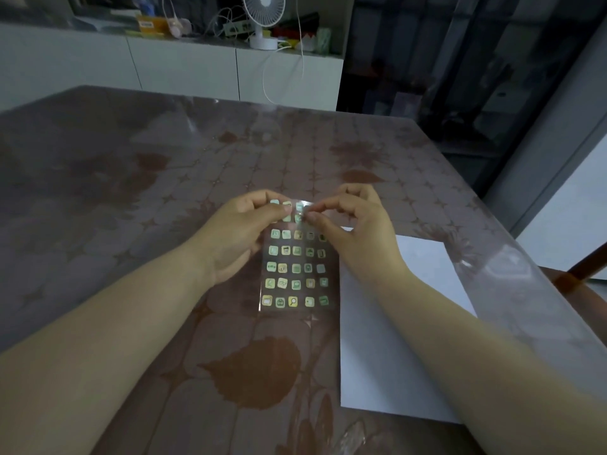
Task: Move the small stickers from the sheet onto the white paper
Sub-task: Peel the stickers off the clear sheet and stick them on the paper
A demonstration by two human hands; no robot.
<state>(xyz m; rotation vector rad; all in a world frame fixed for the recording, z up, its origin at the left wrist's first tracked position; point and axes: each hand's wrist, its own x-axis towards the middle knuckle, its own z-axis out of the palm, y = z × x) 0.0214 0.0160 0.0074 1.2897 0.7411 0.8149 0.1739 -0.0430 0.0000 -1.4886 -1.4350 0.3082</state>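
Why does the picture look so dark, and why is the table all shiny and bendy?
Head view: the room is dim, so colours look grey; the clear cover on the table throws back pale glare at the far edge and right side; the wide lens curves the table's edges; the sticker sheet glints; the fan behind looks soft.

head-worn wide view, facing forward and down, close above table (131, 198), both forearms entering from below
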